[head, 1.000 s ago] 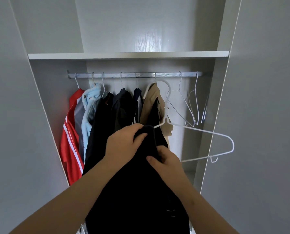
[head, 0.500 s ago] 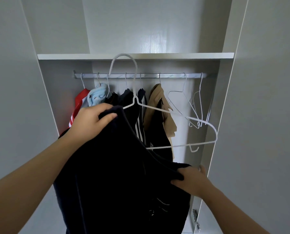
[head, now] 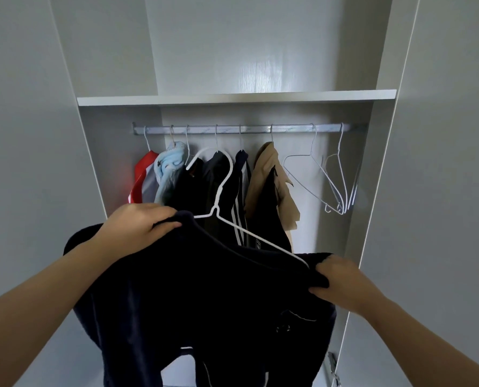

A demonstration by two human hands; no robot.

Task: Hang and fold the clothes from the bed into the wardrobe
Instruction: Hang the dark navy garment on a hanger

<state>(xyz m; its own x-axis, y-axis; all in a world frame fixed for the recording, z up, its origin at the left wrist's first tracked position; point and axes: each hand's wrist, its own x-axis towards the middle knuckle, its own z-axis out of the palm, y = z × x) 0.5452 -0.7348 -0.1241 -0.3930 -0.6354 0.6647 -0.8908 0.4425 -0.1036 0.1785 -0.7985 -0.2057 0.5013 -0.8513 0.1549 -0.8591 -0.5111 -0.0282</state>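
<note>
A dark navy garment [head: 204, 297] is spread between my hands in front of the open wardrobe. A white wire hanger [head: 223, 188] sits inside it, with its hook sticking up from the neck. My left hand [head: 140, 227] grips the garment's left shoulder. My right hand [head: 341, 283] grips the right shoulder, over the hanger's end. The hanger's hook is below the metal rail [head: 246, 129] and not on it.
On the rail hang a red jacket [head: 140, 180], a light blue top [head: 168, 169], dark clothes [head: 221, 180] and a tan garment [head: 271, 185]. Empty wire hangers [head: 330, 180] hang at the right. A white shelf [head: 232, 97] runs above. The wardrobe doors stand open on both sides.
My hands moved apart and spread the garment over the hanger. The right hand went from the garment's lower edge to its right shoulder, and the hanger's right arm is now inside the cloth.
</note>
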